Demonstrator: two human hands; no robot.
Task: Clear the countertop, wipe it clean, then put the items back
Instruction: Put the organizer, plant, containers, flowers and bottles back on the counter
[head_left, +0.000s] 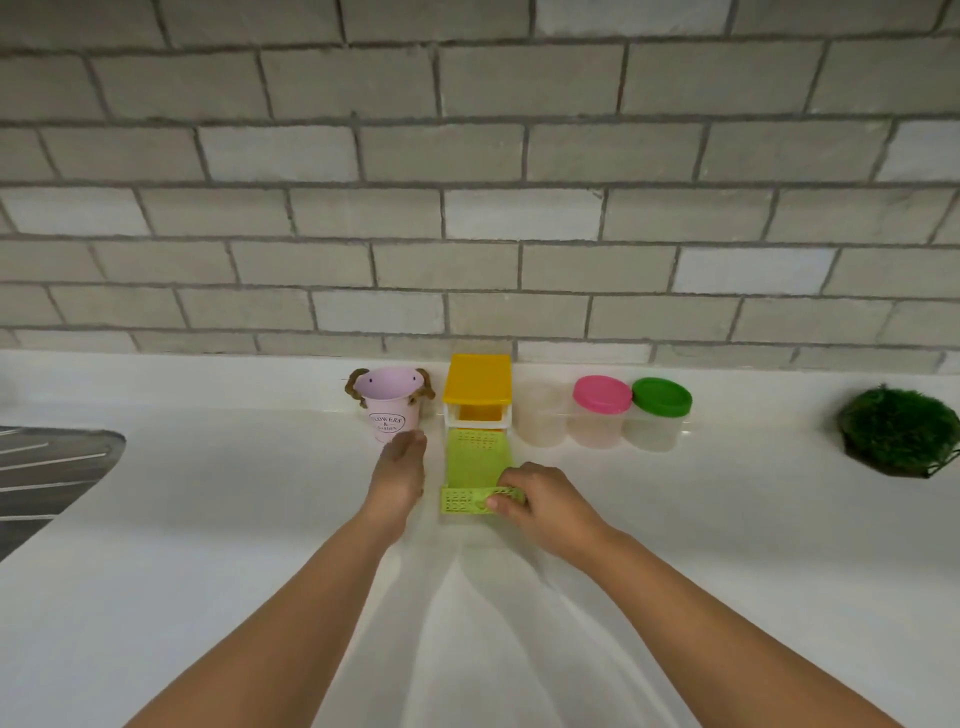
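The lime-green drawer (475, 462), plastic and pierced all over with little holes, lies long-ways on the white desk (208, 519), its far end at the open slot of the yellow-topped drawer unit (477, 384) by the wall. The right hand (540, 501) pinches its near front edge (thumb on the face); the left hand (397, 475) stretches straight-fingered beside it, tips near the pink bucket (387, 410)

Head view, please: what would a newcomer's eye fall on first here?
Centre, the bright green drawer pulled out of the yellow-topped drawer unit at the wall, with the right hand pinching its front. The left hand, fingers straight, lies beside it near the pink bucket. Right of the unit stand jars with pink and green lids.
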